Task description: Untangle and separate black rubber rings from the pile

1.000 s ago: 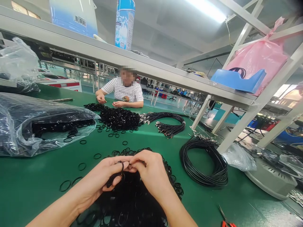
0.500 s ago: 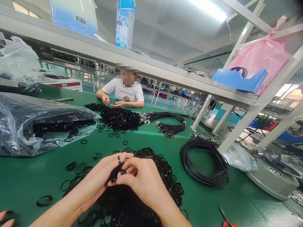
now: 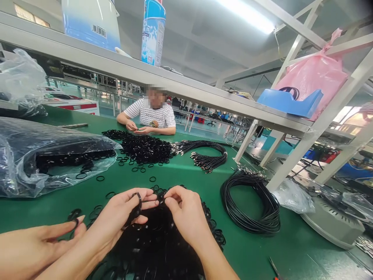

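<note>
Lower centre: left hand (image 3: 124, 208) cradles thin, round black rings (image 3: 134, 212); right hand (image 3: 188, 212) pinched, contents unclear, above dense black ring heap (image 3: 157, 243).

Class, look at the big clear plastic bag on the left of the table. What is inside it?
Black rings show inside the plastic bag, toward its right end. Further left, folds and glare cover the contents, so what lies there cannot be told.
</note>
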`<action>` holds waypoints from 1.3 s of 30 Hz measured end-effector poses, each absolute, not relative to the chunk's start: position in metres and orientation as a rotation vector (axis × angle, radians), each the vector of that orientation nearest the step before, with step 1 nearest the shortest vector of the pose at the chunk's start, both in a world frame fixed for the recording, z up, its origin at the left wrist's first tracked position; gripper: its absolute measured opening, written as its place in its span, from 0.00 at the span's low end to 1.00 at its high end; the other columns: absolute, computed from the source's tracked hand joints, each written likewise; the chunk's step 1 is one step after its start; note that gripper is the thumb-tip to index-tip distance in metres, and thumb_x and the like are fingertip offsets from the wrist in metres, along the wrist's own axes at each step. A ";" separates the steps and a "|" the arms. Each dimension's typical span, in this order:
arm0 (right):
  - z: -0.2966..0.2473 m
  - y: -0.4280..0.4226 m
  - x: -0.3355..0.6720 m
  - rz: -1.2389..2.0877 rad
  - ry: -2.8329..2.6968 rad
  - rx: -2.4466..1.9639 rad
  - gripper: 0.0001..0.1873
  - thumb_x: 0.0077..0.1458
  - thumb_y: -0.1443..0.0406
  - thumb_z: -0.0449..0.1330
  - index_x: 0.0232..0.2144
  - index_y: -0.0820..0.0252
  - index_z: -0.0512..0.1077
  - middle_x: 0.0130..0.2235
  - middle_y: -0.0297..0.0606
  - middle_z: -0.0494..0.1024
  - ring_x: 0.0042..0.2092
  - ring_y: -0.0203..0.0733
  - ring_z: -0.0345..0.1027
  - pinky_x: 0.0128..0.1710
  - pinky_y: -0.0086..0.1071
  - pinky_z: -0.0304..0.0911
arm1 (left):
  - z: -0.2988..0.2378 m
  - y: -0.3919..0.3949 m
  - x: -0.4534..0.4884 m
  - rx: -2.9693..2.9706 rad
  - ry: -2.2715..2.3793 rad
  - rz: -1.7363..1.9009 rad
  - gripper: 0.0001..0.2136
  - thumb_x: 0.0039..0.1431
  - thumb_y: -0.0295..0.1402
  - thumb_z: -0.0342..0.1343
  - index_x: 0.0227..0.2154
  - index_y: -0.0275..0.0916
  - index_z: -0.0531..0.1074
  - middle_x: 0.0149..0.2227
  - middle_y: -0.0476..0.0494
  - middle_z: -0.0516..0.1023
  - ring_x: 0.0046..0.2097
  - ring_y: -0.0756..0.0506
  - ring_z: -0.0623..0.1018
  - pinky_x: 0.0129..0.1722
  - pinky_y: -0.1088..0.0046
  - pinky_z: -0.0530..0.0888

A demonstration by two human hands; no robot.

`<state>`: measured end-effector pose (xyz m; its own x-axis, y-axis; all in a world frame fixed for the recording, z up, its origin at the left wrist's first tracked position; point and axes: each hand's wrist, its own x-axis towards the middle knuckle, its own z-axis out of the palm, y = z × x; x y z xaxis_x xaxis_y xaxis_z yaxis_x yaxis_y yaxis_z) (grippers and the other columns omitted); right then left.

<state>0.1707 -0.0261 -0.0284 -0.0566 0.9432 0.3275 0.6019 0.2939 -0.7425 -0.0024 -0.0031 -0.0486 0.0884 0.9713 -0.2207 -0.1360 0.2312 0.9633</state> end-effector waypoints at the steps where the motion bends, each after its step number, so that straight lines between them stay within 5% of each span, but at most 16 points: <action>1: -0.027 -0.026 0.174 0.506 -1.788 -1.424 0.09 0.55 0.71 0.57 0.30 0.54 0.74 0.29 0.28 0.78 0.31 0.36 0.69 0.32 0.28 0.57 | -0.050 -0.002 -0.003 0.985 1.148 1.052 0.11 0.58 0.39 0.57 0.39 0.38 0.73 0.44 0.37 0.78 0.43 0.43 0.79 0.21 0.81 0.71; 7: -0.018 -0.034 0.183 0.364 -1.971 -1.434 0.13 0.53 0.75 0.59 0.34 0.52 0.76 0.40 0.30 0.78 0.42 0.40 0.70 0.41 0.31 0.58 | -0.049 -0.007 0.000 1.201 1.126 0.935 0.18 0.51 0.46 0.60 0.39 0.38 0.72 0.29 0.48 0.76 0.19 0.55 0.62 0.13 0.85 0.49; 14: -0.025 -0.038 0.157 0.631 -1.834 -1.219 0.11 0.51 0.73 0.62 0.33 0.51 0.78 0.34 0.27 0.80 0.35 0.34 0.71 0.38 0.26 0.60 | -0.047 -0.011 0.009 1.570 1.189 0.785 0.18 0.45 0.37 0.59 0.41 0.39 0.72 0.19 0.57 0.68 0.17 0.54 0.60 0.14 0.81 0.53; 20: -0.020 -0.036 0.161 0.763 -1.703 -1.214 0.12 0.53 0.75 0.56 0.28 0.55 0.76 0.29 0.27 0.78 0.31 0.32 0.70 0.33 0.24 0.60 | -0.037 -0.019 0.010 1.468 1.112 0.674 0.20 0.51 0.50 0.58 0.41 0.41 0.71 0.16 0.59 0.60 0.18 0.54 0.54 0.17 0.81 0.47; 26: -0.017 -0.038 0.163 0.527 -1.735 -1.311 0.13 0.56 0.75 0.55 0.27 0.55 0.73 0.29 0.28 0.76 0.34 0.34 0.68 0.34 0.26 0.57 | -0.035 -0.021 0.006 1.171 0.846 0.645 0.17 0.55 0.48 0.57 0.30 0.37 0.74 0.28 0.48 0.69 0.23 0.55 0.57 0.18 0.79 0.45; 32: -0.017 -0.036 0.174 0.267 -1.890 -1.403 0.12 0.58 0.74 0.56 0.31 0.54 0.74 0.33 0.31 0.77 0.38 0.39 0.67 0.39 0.31 0.57 | -0.036 -0.016 0.000 0.975 0.864 0.754 0.21 0.59 0.51 0.51 0.42 0.38 0.75 0.29 0.44 0.73 0.22 0.54 0.59 0.16 0.80 0.45; 39: -0.025 -0.039 0.161 0.265 -2.056 -1.331 0.09 0.53 0.73 0.61 0.32 0.52 0.75 0.34 0.30 0.75 0.40 0.39 0.64 0.39 0.31 0.56 | -0.029 -0.025 0.007 1.050 0.921 0.714 0.22 0.58 0.53 0.52 0.29 0.35 0.74 0.24 0.45 0.72 0.22 0.54 0.59 0.16 0.81 0.48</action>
